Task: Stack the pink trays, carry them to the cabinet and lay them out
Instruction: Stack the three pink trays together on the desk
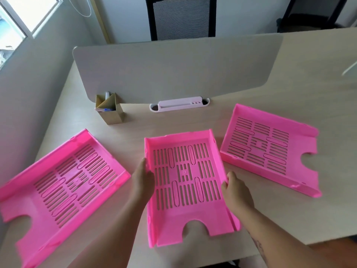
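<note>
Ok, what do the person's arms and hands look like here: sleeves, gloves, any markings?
Both hands are bare, no gloves: left hand, right hand. No sleeves show on either forearm. The right forearm carries dark tattoo-like markings near the frame's lower edge. No rings or watch visible.

pink trays: 3 (63, 182) (186, 182) (268, 149) | hands: 2 (144, 178) (236, 192) | pen holder: 1 (109, 109) | chair: 1 (181, 16)

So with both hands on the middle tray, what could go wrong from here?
The left hand and right hand hold the middle tray only by its thin side walls, so it could tilt or slip when lifted. The left tray and right tray lie angled differently, so stacking may snag unless they are turned.
</note>
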Available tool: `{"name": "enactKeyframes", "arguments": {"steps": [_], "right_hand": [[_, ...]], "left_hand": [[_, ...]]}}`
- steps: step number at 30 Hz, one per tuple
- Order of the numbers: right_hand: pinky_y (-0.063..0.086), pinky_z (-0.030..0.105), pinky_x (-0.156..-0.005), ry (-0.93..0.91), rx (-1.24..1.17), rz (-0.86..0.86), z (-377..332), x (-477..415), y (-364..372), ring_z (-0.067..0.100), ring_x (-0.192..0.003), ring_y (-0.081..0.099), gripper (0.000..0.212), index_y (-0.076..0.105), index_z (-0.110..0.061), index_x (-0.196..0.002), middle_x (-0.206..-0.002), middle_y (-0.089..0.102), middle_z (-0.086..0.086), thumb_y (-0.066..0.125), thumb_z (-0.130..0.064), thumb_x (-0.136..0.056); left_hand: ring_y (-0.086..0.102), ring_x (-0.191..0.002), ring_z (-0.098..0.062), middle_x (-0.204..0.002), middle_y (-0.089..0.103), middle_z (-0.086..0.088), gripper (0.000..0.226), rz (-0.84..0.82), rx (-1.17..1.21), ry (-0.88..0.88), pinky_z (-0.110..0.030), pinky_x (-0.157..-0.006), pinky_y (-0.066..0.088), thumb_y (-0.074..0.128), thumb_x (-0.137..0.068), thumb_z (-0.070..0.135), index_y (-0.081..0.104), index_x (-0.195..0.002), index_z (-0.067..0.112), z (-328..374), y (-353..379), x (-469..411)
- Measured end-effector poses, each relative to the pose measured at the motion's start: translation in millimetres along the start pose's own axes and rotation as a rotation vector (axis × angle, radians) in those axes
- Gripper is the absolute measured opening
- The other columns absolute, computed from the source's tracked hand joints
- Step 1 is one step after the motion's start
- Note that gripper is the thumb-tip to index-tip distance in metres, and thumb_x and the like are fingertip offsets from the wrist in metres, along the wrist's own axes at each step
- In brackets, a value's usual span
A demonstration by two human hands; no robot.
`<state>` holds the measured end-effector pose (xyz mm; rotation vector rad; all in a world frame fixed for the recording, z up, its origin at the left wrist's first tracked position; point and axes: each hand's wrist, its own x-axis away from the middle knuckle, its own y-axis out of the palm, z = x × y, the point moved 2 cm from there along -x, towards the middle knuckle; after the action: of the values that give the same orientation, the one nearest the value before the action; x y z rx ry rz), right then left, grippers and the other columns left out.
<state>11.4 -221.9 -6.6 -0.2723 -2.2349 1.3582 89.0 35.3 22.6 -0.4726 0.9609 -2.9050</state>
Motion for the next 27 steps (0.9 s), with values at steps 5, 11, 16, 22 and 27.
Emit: {"name": "enactKeyframes", "arguments": {"steps": [5,11,16,22,27], "right_hand": [[0.048,0.028,-0.049,-0.070,0.106,0.073,-2,-7,-22,0.018,-0.068,0.067,0.035,0.051,-0.009,-0.122,-0.096,0.070,0.007,0.038,-0.035,-0.103],[0.040,0.028,-0.052,-0.075,0.025,0.222,26,-77,-93,0.020,-0.059,0.054,0.028,0.057,-0.010,-0.102,-0.079,0.065,0.003,0.043,-0.034,-0.100],[0.035,0.027,-0.051,-0.134,0.001,0.241,69,-145,-148,0.019,-0.064,0.053,0.020,0.056,-0.008,-0.100,-0.081,0.058,0.002,0.046,-0.026,-0.099],[0.053,0.043,-0.073,-0.305,0.190,0.278,114,-215,-183,0.033,-0.093,0.060,0.028,0.061,-0.002,-0.112,-0.103,0.064,0.016,0.051,-0.021,-0.094],[0.052,0.046,-0.082,-0.288,0.208,0.221,138,-255,-189,0.032,-0.099,0.059,0.036,0.055,-0.003,-0.127,-0.112,0.062,0.015,0.055,-0.016,-0.093]], "left_hand": [[0.046,-0.127,-0.031,-0.137,0.055,-0.013,0.050,0.157,-0.251,0.192,-0.047,-0.106,0.040,0.057,-0.090,0.014,0.047,-0.138,0.005,11,6,0],[0.046,-0.132,-0.028,-0.142,0.053,-0.014,0.052,0.076,-0.258,0.289,-0.042,-0.110,0.037,0.055,-0.095,0.021,0.043,-0.143,0.005,78,62,14],[0.061,-0.113,-0.025,-0.129,0.062,-0.009,0.041,0.099,-0.098,0.198,-0.042,-0.096,0.052,0.056,-0.094,0.021,0.055,-0.134,0.009,123,134,40],[0.064,-0.071,-0.025,-0.076,0.065,0.002,0.007,0.216,0.161,-0.113,-0.030,-0.057,0.049,0.065,-0.089,0.017,0.061,-0.083,0.017,163,212,79],[0.059,-0.069,-0.011,-0.082,0.063,0.007,0.019,0.118,0.222,-0.352,-0.023,-0.054,0.044,0.067,-0.088,0.035,0.055,-0.089,0.020,167,263,100]]}}
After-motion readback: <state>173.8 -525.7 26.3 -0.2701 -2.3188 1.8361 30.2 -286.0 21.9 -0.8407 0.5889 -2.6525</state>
